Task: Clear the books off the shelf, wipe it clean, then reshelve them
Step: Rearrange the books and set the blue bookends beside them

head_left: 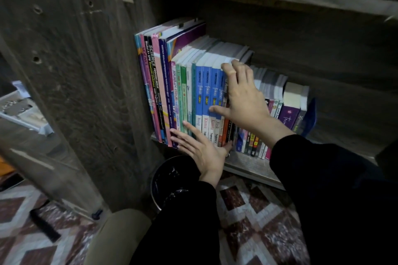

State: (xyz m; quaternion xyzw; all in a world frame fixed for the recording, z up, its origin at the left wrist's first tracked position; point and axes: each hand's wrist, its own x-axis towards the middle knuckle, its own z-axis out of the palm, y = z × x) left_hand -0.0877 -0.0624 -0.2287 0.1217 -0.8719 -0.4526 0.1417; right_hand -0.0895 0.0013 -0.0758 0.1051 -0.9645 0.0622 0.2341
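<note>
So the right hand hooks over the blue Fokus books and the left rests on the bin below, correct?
No: head view shows the left hand touching lower book spines, above the bin; the right hand on the blue Fokus books is correct.

Bare at work: a person's left hand (pixel 200 148) and right hand (pixel 243 97) each emerge from a long black sleeve ending at the wrist. The left sleeve (pixel 183 221) and right sleeve (pixel 323 178) are plain, loose, matte fabric, the right appearing broader near the camera.
</note>
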